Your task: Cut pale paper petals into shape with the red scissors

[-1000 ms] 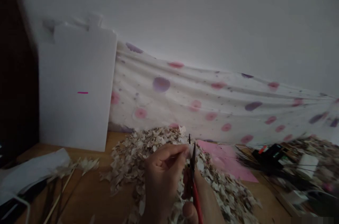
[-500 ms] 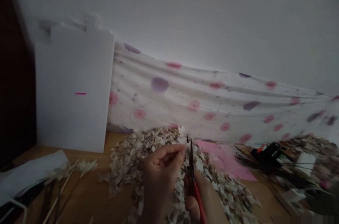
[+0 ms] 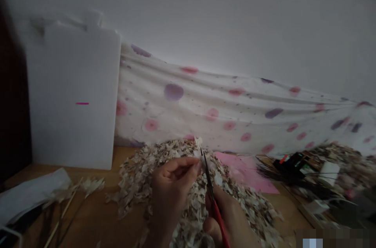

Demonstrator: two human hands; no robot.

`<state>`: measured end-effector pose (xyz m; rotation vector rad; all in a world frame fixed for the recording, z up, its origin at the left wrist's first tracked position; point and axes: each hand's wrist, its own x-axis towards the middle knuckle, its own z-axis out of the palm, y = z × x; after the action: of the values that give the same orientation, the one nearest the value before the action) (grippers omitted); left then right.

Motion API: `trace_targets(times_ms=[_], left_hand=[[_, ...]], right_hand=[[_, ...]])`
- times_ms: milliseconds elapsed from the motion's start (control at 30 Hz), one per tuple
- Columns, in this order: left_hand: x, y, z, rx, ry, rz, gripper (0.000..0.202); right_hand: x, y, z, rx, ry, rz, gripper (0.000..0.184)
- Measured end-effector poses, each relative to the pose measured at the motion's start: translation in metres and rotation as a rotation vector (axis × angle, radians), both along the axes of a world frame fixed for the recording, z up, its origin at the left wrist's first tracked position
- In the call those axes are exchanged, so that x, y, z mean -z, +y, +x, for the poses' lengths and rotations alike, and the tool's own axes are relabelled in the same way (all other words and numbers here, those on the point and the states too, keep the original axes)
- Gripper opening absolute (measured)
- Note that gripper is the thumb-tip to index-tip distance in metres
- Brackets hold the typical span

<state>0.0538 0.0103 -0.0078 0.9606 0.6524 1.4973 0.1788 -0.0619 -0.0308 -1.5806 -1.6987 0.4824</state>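
My left hand [image 3: 173, 185] pinches a small pale, thin piece [image 3: 202, 162] between thumb and fingertips; it looks like a petal or a flake, too blurred to name surely. My right hand [image 3: 227, 216] grips red-handled scissors [image 3: 216, 211], their dark blades pointing up and slightly left. The blade tips are close together, right at the pale piece beside my left fingertips. Beneath and behind both hands spreads a big heap of pale, curled petal-like flakes [image 3: 138, 177]. My forearms and hands hide part of the heap.
A white board [image 3: 73, 123] stands at the left. Dried stems [image 3: 63, 211] and a white packet [image 3: 35, 191] lie before it. Pink paper [image 3: 249, 173] is right of the heap. Farther right are dark wires, a black box [image 3: 292, 165] and a white roll [image 3: 329, 173]. Flowered cloth [image 3: 211, 123] hangs behind.
The scissor blades have drawn closer together and now sit at the piece by my left fingertips. The whole view has shifted slightly, so things appear farther left.
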Motion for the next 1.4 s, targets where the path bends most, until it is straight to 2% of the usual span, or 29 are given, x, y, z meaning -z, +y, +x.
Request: trace_targets(times_ms=[200, 367, 600, 833, 900, 967, 1067, 1133, 1233, 1400], left_hand=[[0.001, 0.001, -0.001, -0.017, -0.004, -0.003, 0.009], [-0.001, 0.002, -0.007, 0.022, 0.035, -0.003, 0.008], [-0.01, -0.003, -0.01, 0.042, -0.004, -0.092, 0.01], [-0.006, 0.003, -0.015, 0.098, 0.107, -0.05, 0.013], [-0.005, 0.004, -0.016, 0.125, 0.1, -0.04, 0.012], [-0.006, 0.003, -0.017, 0.128, 0.08, -0.05, 0.011], [-0.008, 0.0, -0.015, 0.108, 0.065, -0.071, 0.009], [-0.009, -0.001, -0.014, 0.124, 0.058, -0.074, 0.008], [-0.009, -0.002, -0.011, 0.145, 0.03, -0.079, 0.008], [-0.01, -0.003, -0.006, 0.157, 0.025, -0.074, 0.015]], right_hand=[[-0.002, -0.004, 0.005, 0.015, -0.052, -0.02, 0.084], [-0.001, -0.003, 0.008, -0.01, -0.068, 0.017, 0.087], [-0.011, -0.006, 0.013, -0.012, -0.038, -0.09, 0.088], [-0.009, -0.006, 0.021, -0.024, -0.067, -0.201, 0.093], [-0.009, -0.006, 0.023, -0.027, -0.07, -0.191, 0.087], [-0.009, -0.007, 0.024, -0.023, -0.059, -0.191, 0.07], [-0.01, -0.008, 0.024, 0.001, 0.03, -0.253, 0.044], [-0.013, -0.009, 0.025, 0.017, 0.093, -0.309, 0.038], [-0.018, -0.008, 0.028, 0.007, 0.092, -0.302, 0.046], [-0.017, -0.01, 0.042, -0.01, 0.064, -0.151, 0.069]])
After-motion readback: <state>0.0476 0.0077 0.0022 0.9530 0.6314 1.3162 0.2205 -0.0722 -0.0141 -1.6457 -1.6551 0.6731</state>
